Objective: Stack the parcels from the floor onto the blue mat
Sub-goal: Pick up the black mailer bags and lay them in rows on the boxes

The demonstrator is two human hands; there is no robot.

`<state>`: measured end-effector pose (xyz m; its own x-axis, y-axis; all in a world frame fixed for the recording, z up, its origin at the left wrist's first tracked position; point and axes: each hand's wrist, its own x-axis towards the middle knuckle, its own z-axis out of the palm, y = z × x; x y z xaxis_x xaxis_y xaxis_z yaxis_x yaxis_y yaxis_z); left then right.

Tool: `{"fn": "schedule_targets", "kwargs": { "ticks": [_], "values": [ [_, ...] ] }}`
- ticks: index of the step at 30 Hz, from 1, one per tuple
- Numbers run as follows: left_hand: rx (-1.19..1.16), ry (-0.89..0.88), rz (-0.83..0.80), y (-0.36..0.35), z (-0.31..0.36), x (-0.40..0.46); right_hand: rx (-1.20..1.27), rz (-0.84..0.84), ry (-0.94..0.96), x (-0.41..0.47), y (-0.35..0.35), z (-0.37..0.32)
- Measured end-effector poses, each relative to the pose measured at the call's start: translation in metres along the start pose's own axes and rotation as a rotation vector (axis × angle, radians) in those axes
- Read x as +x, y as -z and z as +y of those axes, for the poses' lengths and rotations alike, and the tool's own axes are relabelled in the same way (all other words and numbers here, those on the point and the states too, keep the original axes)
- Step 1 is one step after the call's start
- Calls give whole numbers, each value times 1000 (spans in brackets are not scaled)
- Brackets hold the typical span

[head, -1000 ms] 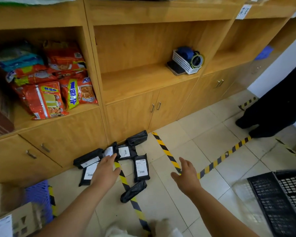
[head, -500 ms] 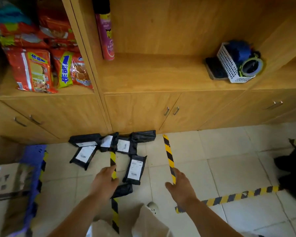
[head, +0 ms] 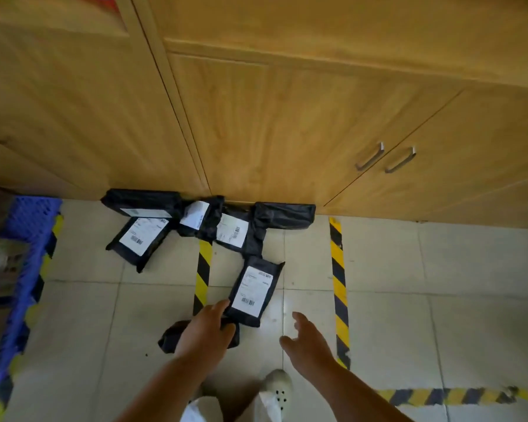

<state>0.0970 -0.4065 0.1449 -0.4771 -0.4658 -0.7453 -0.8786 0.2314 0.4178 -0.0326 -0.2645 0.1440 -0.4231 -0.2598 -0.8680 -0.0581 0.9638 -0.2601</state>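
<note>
Left hand (head: 206,332) rests loosely on the crumpled black plastic parcel (head: 171,338) below the yellow-black floor tape (head: 202,275); right hand (head: 307,339) spread, empty. I'd scoop underneath.

left hand (head: 206,332) covering nearest parcel (head: 168,339), labels unreadable

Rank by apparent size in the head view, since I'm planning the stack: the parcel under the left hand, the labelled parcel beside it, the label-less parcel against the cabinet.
1. Labelled parcel
2. Label-less parcel against the cabinet, looking similar
Parcel under the left hand: unranked, mostly covered.
</note>
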Motion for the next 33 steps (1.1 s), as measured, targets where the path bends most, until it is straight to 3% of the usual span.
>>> {"fn": "schedule_targets", "kwargs": {
  "ticks": [9, 17, 26, 33],
  "values": [
    [11, -24, -28, -106, -89, 162, 99, -20, -16, 186, -87, 27],
    [32, 27, -73, -168, -114, 258, 524, 39, -96, 289, -135, 46],
    [-135, -4, -109, -188, -116, 288, 669, -63, -77, 316, -151, 53],
    [-304, 2, -77, -162, -100, 249, 678, 1, -58, 266, -117, 30]
  ]
}}
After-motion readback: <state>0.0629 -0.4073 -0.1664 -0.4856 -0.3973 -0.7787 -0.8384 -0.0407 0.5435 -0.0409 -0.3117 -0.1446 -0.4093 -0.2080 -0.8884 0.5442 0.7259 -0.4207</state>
